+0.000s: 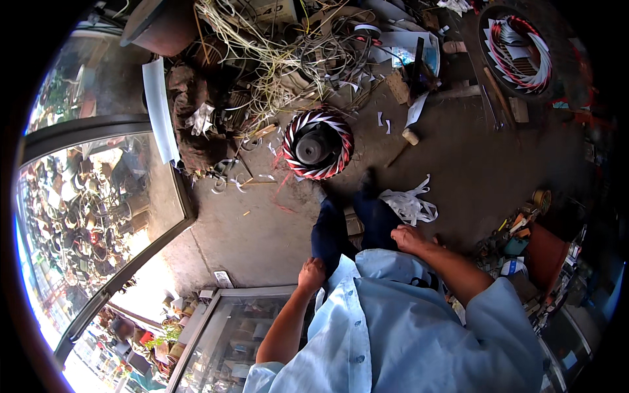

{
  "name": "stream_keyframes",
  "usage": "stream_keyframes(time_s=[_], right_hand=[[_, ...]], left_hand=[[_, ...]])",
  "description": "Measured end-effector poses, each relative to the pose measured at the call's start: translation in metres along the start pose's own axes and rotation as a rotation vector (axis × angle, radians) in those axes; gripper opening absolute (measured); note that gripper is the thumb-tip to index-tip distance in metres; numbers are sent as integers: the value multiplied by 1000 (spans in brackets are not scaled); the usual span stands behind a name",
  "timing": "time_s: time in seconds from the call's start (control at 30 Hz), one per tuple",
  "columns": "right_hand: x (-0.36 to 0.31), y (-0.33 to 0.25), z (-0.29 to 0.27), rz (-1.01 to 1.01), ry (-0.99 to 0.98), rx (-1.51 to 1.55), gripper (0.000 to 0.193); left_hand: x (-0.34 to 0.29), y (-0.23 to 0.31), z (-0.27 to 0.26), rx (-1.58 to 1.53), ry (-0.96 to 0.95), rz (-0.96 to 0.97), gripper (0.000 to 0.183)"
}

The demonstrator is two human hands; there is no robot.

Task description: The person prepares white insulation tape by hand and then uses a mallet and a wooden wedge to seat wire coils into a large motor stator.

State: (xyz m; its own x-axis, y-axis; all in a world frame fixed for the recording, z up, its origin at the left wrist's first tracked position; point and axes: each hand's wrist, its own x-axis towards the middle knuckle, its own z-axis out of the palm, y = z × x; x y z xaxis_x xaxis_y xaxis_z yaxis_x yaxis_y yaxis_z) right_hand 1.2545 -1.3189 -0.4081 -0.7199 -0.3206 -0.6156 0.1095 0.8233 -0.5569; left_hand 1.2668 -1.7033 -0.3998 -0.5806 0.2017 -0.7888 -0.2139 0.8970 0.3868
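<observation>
My left hand [312, 274] is curled into a fist against my left thigh. My right hand [409, 238] is also closed, beside my right knee on the dark trousers [375, 216]. Whatever either set of fingers may hold, perhaps trouser cloth, is hidden. On the floor beyond my feet stands a ring-shaped motor stator [341, 160], its windings wrapped in red and white strips. A dark round metal piece [311, 149] shows in its middle. Neither hand touches the stator. A crumpled white plastic bag [411, 204] lies just past my right knee.
Tangled pale wire [282, 52] heaps up beyond the stator. A mallet [409, 137] lies right of it. Another wound stator [547, 62] is at far right. Glass panels [98, 190] stand left, a glass cabinet [229, 334] near left. Tools and a reddish bin [545, 252] crowd my right.
</observation>
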Motion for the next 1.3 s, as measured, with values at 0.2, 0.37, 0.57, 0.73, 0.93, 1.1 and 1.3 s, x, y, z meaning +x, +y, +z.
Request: stream_keyframes(time_s=[0.2,0.37,0.57,0.73,0.93,1.1,1.3], right_hand=[[-10,23,14,144,24,-20,19],[-13,38,1,282,-109,109,21],[-45,36,21,134,-198,415,21],[-2,48,37,112,-62,321,15],[109,121,67,16,519,-10,6],[161,146,72,-63,761,-14,9],[188,157,83,-258,933,-82,11]], left_hand=[[0,21,-1,-103,-37,-114,20],[0,5,-3,-42,-415,383,25],[34,64,-27,99,-786,-68,26],[128,17,-2,218,-236,195,15],[269,5,-14,483,5,619,22],[321,-14,-3,419,86,692,22],[320,-33,2,426,329,795,20]])
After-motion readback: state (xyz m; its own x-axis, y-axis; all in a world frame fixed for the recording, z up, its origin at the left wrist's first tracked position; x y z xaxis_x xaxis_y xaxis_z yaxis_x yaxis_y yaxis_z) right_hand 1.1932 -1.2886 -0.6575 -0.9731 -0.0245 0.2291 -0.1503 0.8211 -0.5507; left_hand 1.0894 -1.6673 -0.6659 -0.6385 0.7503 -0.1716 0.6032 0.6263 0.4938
